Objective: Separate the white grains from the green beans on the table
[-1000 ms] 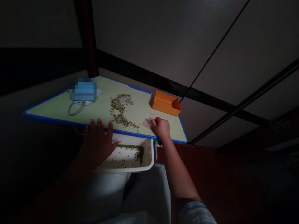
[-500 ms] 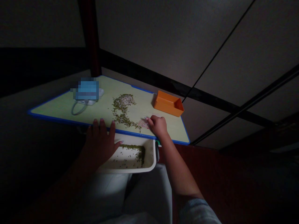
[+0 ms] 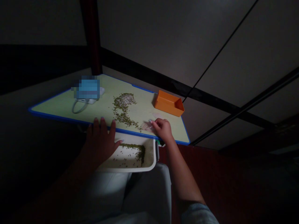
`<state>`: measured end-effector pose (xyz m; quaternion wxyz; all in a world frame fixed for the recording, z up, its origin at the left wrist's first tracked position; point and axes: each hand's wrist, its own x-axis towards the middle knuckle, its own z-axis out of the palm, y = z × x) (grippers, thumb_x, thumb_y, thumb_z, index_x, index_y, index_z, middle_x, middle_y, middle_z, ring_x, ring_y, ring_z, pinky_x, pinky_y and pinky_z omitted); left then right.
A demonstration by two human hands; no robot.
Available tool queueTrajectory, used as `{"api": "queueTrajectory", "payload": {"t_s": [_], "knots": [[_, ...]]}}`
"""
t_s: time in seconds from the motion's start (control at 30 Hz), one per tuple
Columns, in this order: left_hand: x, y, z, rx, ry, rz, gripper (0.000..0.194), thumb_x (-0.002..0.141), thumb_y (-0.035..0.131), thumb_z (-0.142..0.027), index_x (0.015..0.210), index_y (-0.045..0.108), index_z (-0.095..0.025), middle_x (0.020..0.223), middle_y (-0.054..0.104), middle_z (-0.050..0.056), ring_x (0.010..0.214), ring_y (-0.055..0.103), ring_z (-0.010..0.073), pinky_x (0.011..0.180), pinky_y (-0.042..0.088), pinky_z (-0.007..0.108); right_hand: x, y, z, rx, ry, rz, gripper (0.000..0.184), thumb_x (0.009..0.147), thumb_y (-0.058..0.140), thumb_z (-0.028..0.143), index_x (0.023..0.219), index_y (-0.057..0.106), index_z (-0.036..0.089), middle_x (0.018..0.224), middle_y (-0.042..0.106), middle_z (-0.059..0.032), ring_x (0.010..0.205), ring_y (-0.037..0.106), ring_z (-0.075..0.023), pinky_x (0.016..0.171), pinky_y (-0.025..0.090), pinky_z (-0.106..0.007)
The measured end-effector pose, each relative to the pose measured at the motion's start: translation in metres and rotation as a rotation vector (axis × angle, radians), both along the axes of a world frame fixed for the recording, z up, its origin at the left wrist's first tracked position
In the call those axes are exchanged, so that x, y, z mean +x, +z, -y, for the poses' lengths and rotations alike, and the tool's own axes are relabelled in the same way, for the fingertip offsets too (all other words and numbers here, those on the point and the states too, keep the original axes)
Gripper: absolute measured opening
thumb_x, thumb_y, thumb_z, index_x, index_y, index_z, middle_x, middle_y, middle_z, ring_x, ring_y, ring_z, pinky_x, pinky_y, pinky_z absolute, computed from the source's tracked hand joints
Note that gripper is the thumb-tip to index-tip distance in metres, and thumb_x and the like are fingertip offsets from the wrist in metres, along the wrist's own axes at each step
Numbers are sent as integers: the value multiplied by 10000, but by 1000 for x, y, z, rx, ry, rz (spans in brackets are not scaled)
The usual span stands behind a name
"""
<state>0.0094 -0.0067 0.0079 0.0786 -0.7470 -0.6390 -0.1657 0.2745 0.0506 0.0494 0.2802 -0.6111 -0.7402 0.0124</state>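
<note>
The small green grains [image 3: 120, 107] lie loose near the middle of the tabletop [image 3: 144, 102], and from my remote seat I see them heaped at the far end, where a whitish patch shows among them, then thinning into a trail that bends toward the front edge. Just beside the near end of that trail I make out a faint pinkish patch [image 3: 146, 126] on the surface. The right hand [image 3: 164, 129] is at this patch, its fingers curled in and the thumb side toward the grains; whether it pinches anything between the fingertips I cannot tell. The left hand [image 3: 100, 140] is open, fingers spread, with the fingertips at the blue front rim and the thumb reaching over a white bin [image 3: 130, 170]. That bin sits below the table's front edge, above the person's lap, and I can see more green grains in it, banked along the far side and the right corner, with a few scattered on its floor. Beyond the right hand, an orange box [image 3: 165, 109] stands open-topped near the far right corner. On the left I have a blurred-out bluish device [image 3: 88, 90], a looped grey cable [image 3: 76, 109] in front of it. Pale wall panels [image 3: 163, 46] rise behind.
</note>
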Motion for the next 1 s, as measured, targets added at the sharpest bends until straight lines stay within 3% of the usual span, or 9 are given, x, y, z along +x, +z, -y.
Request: {"api": "queueTrajectory", "payload": {"t_s": [0.43, 1.0], "knots": [[0, -1, -1, 26, 20, -117, 795, 858, 529, -472, 1508, 326, -61, 1568, 303, 394, 1496, 252, 551, 1158, 277, 670, 4, -7, -2, 24, 69, -77, 398, 922, 635, 383, 575, 548, 210, 537, 518, 29, 589, 451, -133, 637, 330, -250], [1, 1, -1, 25, -5, -5, 774, 835, 569, -420, 1478, 383, -32, 1575, 291, 397, 1501, 231, 559, 1167, 252, 700, -2, -5, -5, 32, 66, -27, 378, 898, 687, 358, 573, 565, 209, 527, 531, 29, 578, 420, -133, 637, 314, -260]]}}
